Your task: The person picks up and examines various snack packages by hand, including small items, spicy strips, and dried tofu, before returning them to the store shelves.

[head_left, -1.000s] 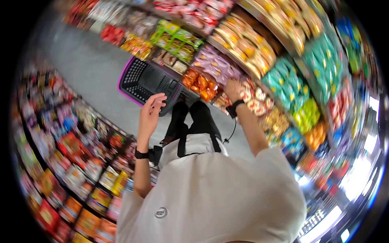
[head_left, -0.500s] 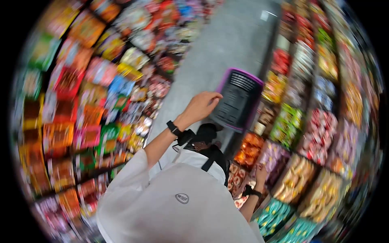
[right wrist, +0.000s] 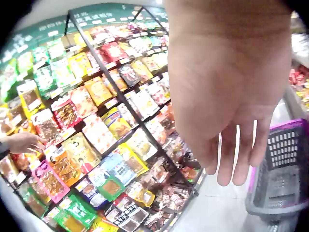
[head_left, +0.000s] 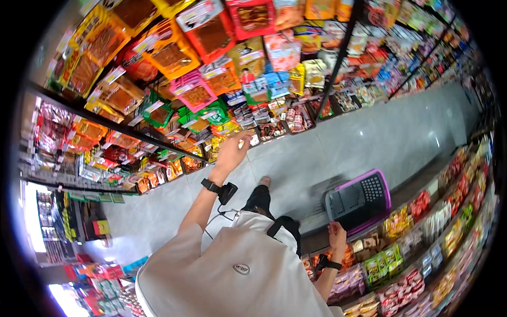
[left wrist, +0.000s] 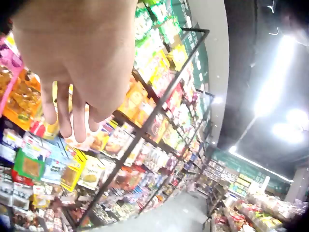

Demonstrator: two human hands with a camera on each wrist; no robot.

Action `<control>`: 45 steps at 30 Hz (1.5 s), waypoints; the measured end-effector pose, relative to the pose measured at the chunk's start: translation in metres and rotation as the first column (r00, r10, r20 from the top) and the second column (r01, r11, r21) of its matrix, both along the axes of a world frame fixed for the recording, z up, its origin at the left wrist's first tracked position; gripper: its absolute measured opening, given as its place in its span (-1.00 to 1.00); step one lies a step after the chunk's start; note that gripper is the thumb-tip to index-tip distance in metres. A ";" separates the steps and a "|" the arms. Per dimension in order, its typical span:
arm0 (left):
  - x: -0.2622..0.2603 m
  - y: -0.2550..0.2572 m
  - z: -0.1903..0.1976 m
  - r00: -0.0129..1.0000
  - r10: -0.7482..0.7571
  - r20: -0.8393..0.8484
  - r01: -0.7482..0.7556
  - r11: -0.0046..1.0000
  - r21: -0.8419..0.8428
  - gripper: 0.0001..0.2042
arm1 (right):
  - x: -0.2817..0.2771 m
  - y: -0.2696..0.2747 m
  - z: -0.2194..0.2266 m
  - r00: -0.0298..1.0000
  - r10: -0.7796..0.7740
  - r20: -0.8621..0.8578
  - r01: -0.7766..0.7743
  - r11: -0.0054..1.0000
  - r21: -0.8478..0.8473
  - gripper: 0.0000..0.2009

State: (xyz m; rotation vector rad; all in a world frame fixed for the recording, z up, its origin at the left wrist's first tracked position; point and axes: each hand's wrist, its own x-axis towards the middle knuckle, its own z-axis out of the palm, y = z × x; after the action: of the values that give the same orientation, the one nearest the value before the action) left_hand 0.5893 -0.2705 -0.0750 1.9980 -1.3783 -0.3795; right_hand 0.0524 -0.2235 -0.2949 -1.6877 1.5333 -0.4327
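Note:
In the head view my left hand (head_left: 232,152) is held out over the aisle, before a rack of hanging snack packets (head_left: 193,91). Its fingers hang loose with nothing in them, as the left wrist view also shows. My right hand (head_left: 336,236) is low by the candy shelf, beside the near end of a dark grey shopping basket (head_left: 388,196) with a purple rim. Straight, slightly spread fingers (right wrist: 226,164) show in the right wrist view, and that palm holds nothing. The basket stands on the floor.
Candy bins (head_left: 383,262) with bagged sweets line the lower right. Black rack posts (head_left: 338,58) divide the packet display. Grey tiled floor (head_left: 296,164) runs between the two sides. Cables (head_left: 224,213) hang from the left wrist camera.
My body has turned from the candy bins towards the packet rack. My right hand has come up out of the bins, empty. The left hand now reaches out in front of the packets.

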 end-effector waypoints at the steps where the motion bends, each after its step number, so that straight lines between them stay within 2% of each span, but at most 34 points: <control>1: 0.027 0.007 0.000 1.000 0.026 -0.013 -0.026 1.000 -0.007 -0.82 | 0.022 -0.017 0.013 1.000 0.026 -0.013 -0.026 1.000 -0.007 -0.83; 3: 0.087 0.012 0.004 0.997 0.073 -0.013 -0.074 0.987 -0.141 -0.82 | 0.079 -0.055 0.038 0.985 0.146 -0.090 -0.149 0.988 -0.034 -0.83; 4: 0.112 0.013 0.011 0.987 0.145 -0.068 -0.153 0.979 -0.137 -0.82 | 0.109 -0.072 0.048 0.973 0.184 -0.137 -0.190 0.981 -0.038 -0.82; 5: 0.139 0.013 0.018 0.984 0.159 -0.080 -0.169 0.975 -0.142 -0.82 | 0.137 -0.086 0.051 0.969 0.197 -0.149 -0.205 0.978 -0.043 -0.82; 7: 0.193 0.011 0.039 0.966 0.218 -0.138 -0.248 0.931 -0.267 -0.80 | 0.201 -0.120 0.067 0.953 0.300 -0.032 -0.302 0.947 -0.111 -0.81; 9: 0.255 0.001 0.045 0.951 0.300 -0.079 -0.306 0.864 -0.401 -0.74 | 0.266 -0.149 0.103 0.935 0.353 -0.036 -0.354 0.928 -0.118 -0.82; 10: 0.276 -0.006 0.053 0.923 0.383 -0.033 -0.357 0.823 -0.442 -0.63 | 0.294 -0.160 0.121 0.921 0.387 -0.038 -0.389 0.914 -0.119 -0.82; 11: 0.302 -0.012 0.050 0.892 0.446 -0.071 -0.436 0.812 -0.388 -0.47 | 0.314 -0.165 0.131 0.908 0.417 -0.038 -0.419 0.900 -0.120 -0.82; 13: 0.337 -0.032 0.059 0.885 0.423 -0.195 -0.462 0.751 -0.472 -0.30 | 0.345 -0.179 0.142 0.895 0.443 -0.060 -0.446 0.876 -0.183 -0.81; 15: 0.356 -0.049 0.067 0.864 0.453 -0.217 -0.500 0.732 -0.463 -0.25 | 0.363 -0.182 0.163 0.900 0.432 -0.064 -0.436 0.896 -0.083 -0.80; 17: 0.373 -0.067 0.070 0.839 0.489 -0.240 -0.542 0.704 -0.460 -0.20 | 0.375 -0.185 0.166 0.895 0.442 -0.064 -0.446 0.890 -0.093 -0.80; 20: 0.391 -0.086 0.060 0.801 0.579 -0.152 -0.568 0.655 -0.498 -0.14 | 0.378 -0.187 0.164 0.879 0.472 -0.073 -0.476 0.877 -0.060 -0.81; 24: 0.399 -0.096 0.061 0.799 0.565 -0.208 -0.590 0.665 -0.458 -0.13 | 0.384 -0.195 0.159 0.841 0.522 -0.145 -0.536 0.840 -0.084 -0.80; 28: 0.396 -0.098 0.063 0.743 0.638 -0.201 -0.649 0.613 -0.451 -0.13 | 0.399 -0.212 0.151 0.857 0.511 -0.064 -0.514 0.857 -0.048 -0.81; 30: 0.383 -0.095 0.068 0.720 0.623 -0.307 -0.689 0.584 -0.430 -0.30 | 0.404 -0.231 0.136 0.851 0.524 -0.043 -0.525 0.850 -0.033 -0.82; 31: 0.379 -0.094 0.069 0.715 0.631 -0.301 -0.692 0.576 -0.435 -0.30 | 0.406 -0.243 0.131 0.845 0.534 -0.036 -0.535 0.844 -0.036 -0.82; 33: 0.372 -0.088 0.069 0.808 0.421 -0.412 -0.584 0.657 -0.476 -0.51 | 0.415 -0.258 0.126 0.767 0.637 -0.076 -0.642 0.759 -0.112 -0.78; 34: 0.368 -0.087 0.067 0.812 0.453 -0.368 -0.583 0.659 -0.475 -0.68 | 0.421 -0.265 0.133 0.756 0.653 -0.054 -0.655 0.750 -0.093 -0.80; 35: 0.364 -0.085 0.067 0.813 0.462 -0.353 -0.582 0.659 -0.478 -0.68 | 0.423 -0.271 0.129 0.751 0.659 -0.038 -0.659 0.746 -0.095 -0.80; 37: 0.357 -0.078 0.071 0.761 0.328 -0.560 -0.604 0.673 -0.427 -0.71 | 0.432 -0.294 0.127 0.713 0.700 -0.043 -0.700 0.706 -0.105 -0.82; 41: 0.315 -0.052 0.090 0.775 0.415 -0.476 -0.618 0.655 -0.435 -0.73 | 0.447 -0.328 0.133 0.658 0.753 -0.022 -0.749 0.650 -0.128 -0.82; 43: 0.287 -0.036 0.097 0.727 0.389 -0.566 -0.658 0.631 -0.412 -0.73 | 0.461 -0.344 0.143 0.617 0.787 0.026 -0.775 0.613 -0.157 -0.83; 45: 0.269 -0.016 0.085 0.738 0.414 -0.533 -0.645 0.666 -0.375 -0.72 | 0.476 -0.355 0.160 0.577 0.813 0.073 -0.794 0.580 -0.183 -0.83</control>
State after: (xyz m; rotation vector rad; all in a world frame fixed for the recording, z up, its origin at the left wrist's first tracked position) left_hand 0.8580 -0.2861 0.0103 1.6134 -0.4817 -0.0893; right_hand 0.5287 -0.5784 -0.1351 -2.1892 0.4812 -0.1486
